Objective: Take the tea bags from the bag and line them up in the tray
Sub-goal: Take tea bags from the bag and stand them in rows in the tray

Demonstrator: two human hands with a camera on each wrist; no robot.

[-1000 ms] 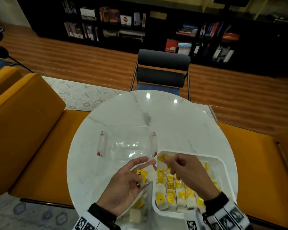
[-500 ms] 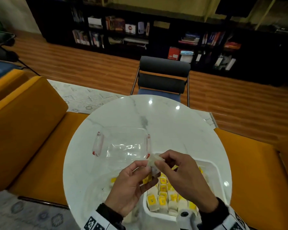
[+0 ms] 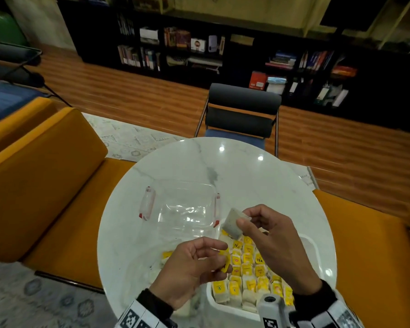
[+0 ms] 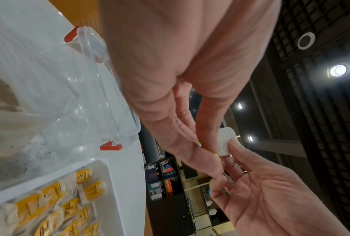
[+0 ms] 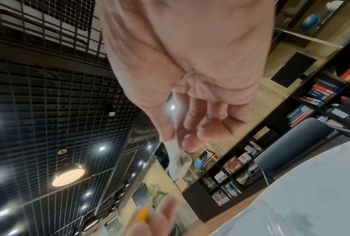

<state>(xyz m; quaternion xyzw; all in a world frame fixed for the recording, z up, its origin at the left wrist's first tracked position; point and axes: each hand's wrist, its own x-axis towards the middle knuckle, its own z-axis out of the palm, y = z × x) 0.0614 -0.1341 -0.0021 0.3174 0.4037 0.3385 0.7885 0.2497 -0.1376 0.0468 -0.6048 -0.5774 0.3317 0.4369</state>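
A: Which step is this?

B: Mid-way, I'd judge. The right hand (image 3: 270, 235) pinches one tea bag (image 3: 233, 223) by its pouch between thumb and fingertips, raised above the far left corner of the white tray (image 3: 314, 247). The left hand (image 3: 189, 268) pinches the yellow tag (image 3: 226, 262) between thumb and forefinger, lower and nearer. The string between them is too thin to make out.

A: Where are the rest?

B: The near part of the tray holds rows of tea bags (image 3: 246, 271) with yellow tags up, packed side by side. The far right part looks unfilled, though the right hand hides some of it. The plastic bag (image 3: 166, 259) lies on the surface (image 3: 246, 181) at the near left, under the left hand, with a few bags showing inside.

A: And the clear thing beyond?

B: A transparent container (image 3: 182, 207) with red clips, just left of the tray's far corner, with nothing visible in it.

A: Next move?

B: Probably lowering the pouch into the next free slot past the last row, laying the tag on top. It's light and floppy, so both hands should guide it without disturbing its neighbours.
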